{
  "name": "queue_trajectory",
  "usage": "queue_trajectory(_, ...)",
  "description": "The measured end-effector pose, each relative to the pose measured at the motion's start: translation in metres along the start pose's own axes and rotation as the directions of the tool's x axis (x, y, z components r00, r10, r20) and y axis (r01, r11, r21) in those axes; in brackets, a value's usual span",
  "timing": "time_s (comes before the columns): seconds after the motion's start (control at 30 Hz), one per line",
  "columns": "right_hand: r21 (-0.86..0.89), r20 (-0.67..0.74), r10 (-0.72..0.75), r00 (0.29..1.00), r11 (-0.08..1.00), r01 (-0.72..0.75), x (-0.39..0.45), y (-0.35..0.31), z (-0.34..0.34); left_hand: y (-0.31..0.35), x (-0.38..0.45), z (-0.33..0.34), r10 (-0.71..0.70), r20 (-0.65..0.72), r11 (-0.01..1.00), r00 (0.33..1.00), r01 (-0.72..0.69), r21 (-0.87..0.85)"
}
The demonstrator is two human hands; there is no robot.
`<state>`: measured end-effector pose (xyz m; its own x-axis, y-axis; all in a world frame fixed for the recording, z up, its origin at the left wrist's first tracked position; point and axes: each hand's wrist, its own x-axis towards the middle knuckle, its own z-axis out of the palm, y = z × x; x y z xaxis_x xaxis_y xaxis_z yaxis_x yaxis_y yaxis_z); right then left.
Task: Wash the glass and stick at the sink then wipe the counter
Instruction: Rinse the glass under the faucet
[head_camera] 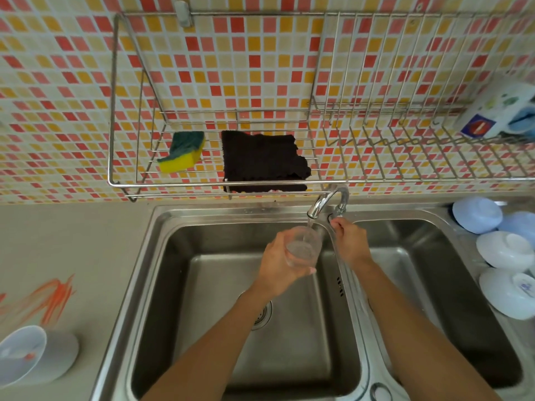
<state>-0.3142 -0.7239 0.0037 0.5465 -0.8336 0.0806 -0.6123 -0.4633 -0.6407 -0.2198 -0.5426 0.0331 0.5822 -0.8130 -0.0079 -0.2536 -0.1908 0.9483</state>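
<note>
My left hand [278, 263] holds a clear glass [302, 246] over the left basin of the steel sink [162, 256], right under the faucet spout [321, 202]. Water runs from the spout into the glass. My right hand [350, 241] pinches the faucet handle [335, 219] at the divider between the two basins. No stick shows in view. Orange smears [49, 299] mark the grey counter [72, 241] left of the sink.
A wire rack [202, 185] on the tiled wall holds a yellow-green sponge [182, 151] and a black cloth [263, 160]. Several white and blue bowls [500, 250] sit right of the sink. A pale bowl [26, 354] stands at the counter's front left.
</note>
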Motion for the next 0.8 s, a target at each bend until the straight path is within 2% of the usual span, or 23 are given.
queue_trajectory(0.17, -0.034, 0.019, 0.045, 0.999, 0.998, -0.044, 0.001, -0.001, 0.004, 0.001, 0.001, 0.004, -0.027, 0.098, 0.999, 0.995, 0.022, 0.046)
queue_trajectory(0.33, 0.035, -0.120, 0.162, 0.979, 0.987, -0.159, -0.002, -0.001, 0.003, -0.004, -0.006, -0.001, -0.092, 0.036, 0.995, 0.995, 0.094, -0.033)
queue_trajectory(0.43, 0.045, -0.130, 0.192, 0.973, 0.981, -0.188, -0.002, 0.002, 0.001, -0.012, -0.013, -0.009, -0.153, 0.013, 0.986, 0.988, 0.153, -0.062)
queue_trajectory(0.63, 0.074, -0.164, 0.213, 0.963, 0.976, -0.203, -0.006, 0.001, 0.005, -0.019, -0.022, -0.024, -0.158, -0.069, 0.984, 0.985, 0.152, -0.092)
queue_trajectory(0.73, 0.061, -0.149, 0.144, 0.978, 0.989, -0.137, -0.021, 0.004, 0.012, -0.025, -0.029, -0.029, -0.158, -0.062, 0.987, 0.985, 0.157, -0.022)
queue_trajectory(0.8, 0.006, -0.091, 0.082, 0.992, 0.997, -0.082, -0.039, 0.009, 0.018, -0.029, -0.033, -0.033, -0.183, -0.080, 0.983, 0.980, 0.180, -0.034)
